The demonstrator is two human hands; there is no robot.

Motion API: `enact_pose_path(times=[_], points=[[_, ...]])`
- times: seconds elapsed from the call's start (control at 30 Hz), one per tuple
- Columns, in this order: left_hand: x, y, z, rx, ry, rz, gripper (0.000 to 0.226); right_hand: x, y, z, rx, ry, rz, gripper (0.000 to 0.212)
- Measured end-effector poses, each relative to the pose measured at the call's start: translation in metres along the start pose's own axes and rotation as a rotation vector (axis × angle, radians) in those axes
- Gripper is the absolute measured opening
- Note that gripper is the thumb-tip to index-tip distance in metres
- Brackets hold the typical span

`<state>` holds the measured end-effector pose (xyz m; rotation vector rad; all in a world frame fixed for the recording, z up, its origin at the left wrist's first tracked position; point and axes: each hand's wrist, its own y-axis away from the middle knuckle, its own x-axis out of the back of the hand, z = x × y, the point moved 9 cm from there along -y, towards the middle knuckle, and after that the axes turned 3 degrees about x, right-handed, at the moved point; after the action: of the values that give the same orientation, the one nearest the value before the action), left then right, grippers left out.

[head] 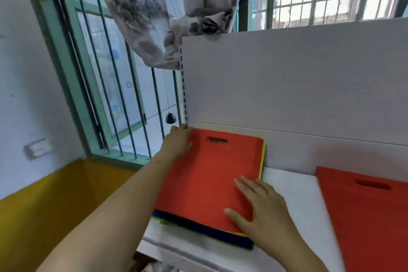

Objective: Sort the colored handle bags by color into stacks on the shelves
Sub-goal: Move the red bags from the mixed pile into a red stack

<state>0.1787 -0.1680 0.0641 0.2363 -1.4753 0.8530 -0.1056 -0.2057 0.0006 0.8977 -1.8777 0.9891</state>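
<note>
shelf (293, 192) holds a mixed pile (205, 183), red on top with yellow, blue and green edges showing, so most sorting remains. beside it, one red bag (366, 216) lies apart. left hand (178, 141) touches the pile's far corner, right hand (260, 205) presses flat, fingers straight.

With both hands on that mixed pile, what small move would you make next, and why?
Probably lift the top red bag off the mixed pile and carry it right to the lone red bag. The left hand holds its far corner, the right hand lies flat on it, and yellow and blue edges show beneath.
</note>
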Motion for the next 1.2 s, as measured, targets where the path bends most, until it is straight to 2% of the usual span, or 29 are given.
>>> enact_pose_path(times=[0.07,0.13,0.37,0.43,0.53,0.6,0.7,0.8,0.9,1.07,1.2], points=[[-0.018,0.006,-0.026,0.071,-0.062,-0.046,0.061,-0.014,-0.003,0.001,-0.041,0.0,-0.066,0.116],[-0.034,0.009,-0.036,0.099,-0.065,-0.065,0.061,-0.019,-0.004,0.003,-0.068,-0.007,-0.11,0.12],[-0.034,0.005,-0.025,0.11,0.016,0.074,0.039,-0.012,-0.008,0.004,-0.066,0.008,-0.116,0.105],[-0.032,0.006,-0.022,0.104,-0.041,0.108,0.029,-0.01,-0.008,0.004,-0.055,0.01,-0.113,0.086],[-0.025,0.01,-0.005,0.073,-0.209,0.146,0.022,-0.005,-0.012,0.002,-0.042,-0.007,-0.069,0.041],[-0.018,0.012,0.009,0.04,-0.301,0.147,0.021,0.0,-0.014,0.002,-0.032,-0.016,-0.047,0.026],[0.003,0.011,0.026,-0.022,-0.287,0.186,0.017,0.024,-0.007,0.013,-0.063,-0.149,0.092,0.019],[0.031,0.012,0.056,-0.105,-0.06,0.292,0.013,0.063,0.014,0.055,-0.181,-0.348,0.311,0.018],[0.044,0.012,0.108,-0.169,0.097,0.35,0.012,0.096,0.042,0.102,-0.288,-0.314,0.403,0.017],[0.013,0.008,0.209,-0.245,0.235,0.269,0.02,0.124,0.104,0.172,-0.481,-0.408,0.539,0.02],[-0.027,0.016,0.287,-0.316,0.378,0.156,0.014,0.137,0.176,0.225,-0.717,-0.335,0.65,0.03]])
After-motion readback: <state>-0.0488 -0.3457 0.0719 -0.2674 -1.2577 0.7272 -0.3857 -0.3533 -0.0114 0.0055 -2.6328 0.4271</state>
